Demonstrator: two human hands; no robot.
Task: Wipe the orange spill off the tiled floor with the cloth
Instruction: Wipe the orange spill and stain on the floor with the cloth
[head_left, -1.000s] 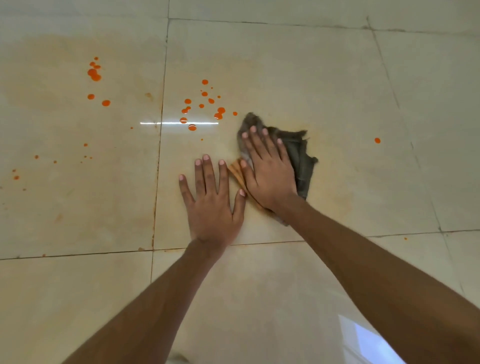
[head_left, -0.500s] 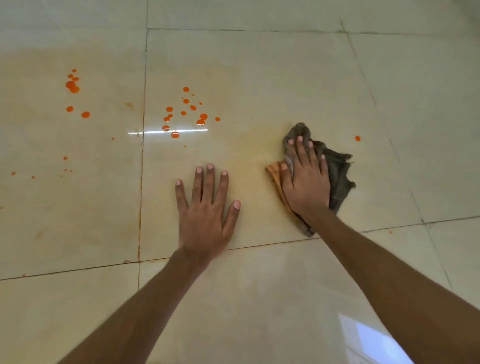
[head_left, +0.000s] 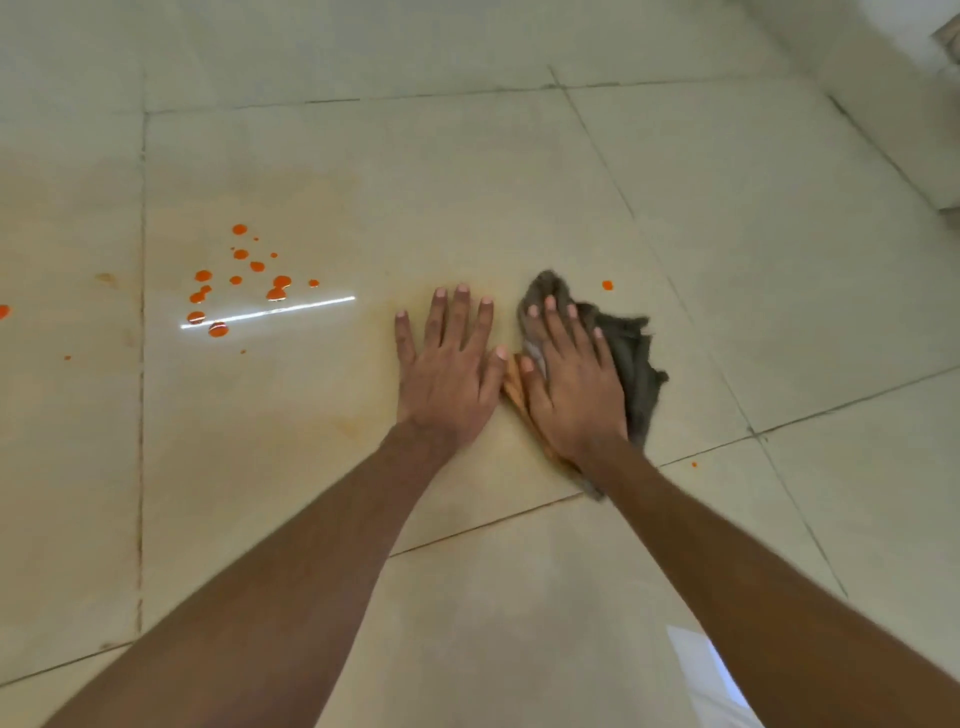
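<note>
Left hand (head_left: 449, 374) lies between cloth (head_left: 634, 358) and orange drops (head_left: 240, 254); floor (head_left: 779, 312) rightward open, perhaps to a wall (head_left: 914, 114).

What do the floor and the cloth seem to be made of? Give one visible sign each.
Floor: probably glazed ceramic or polished stone tile, glossy; it mirrors a light strip between grout lines. Cloth: soft fabric, matte grey, crumpled, frayed at the edges; fibre unclear.

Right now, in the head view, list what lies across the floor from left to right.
Lone orange drop at the left edge → cluster of orange drops → left hand, flat → right hand pressing the cloth → tiny orange speck.
</note>
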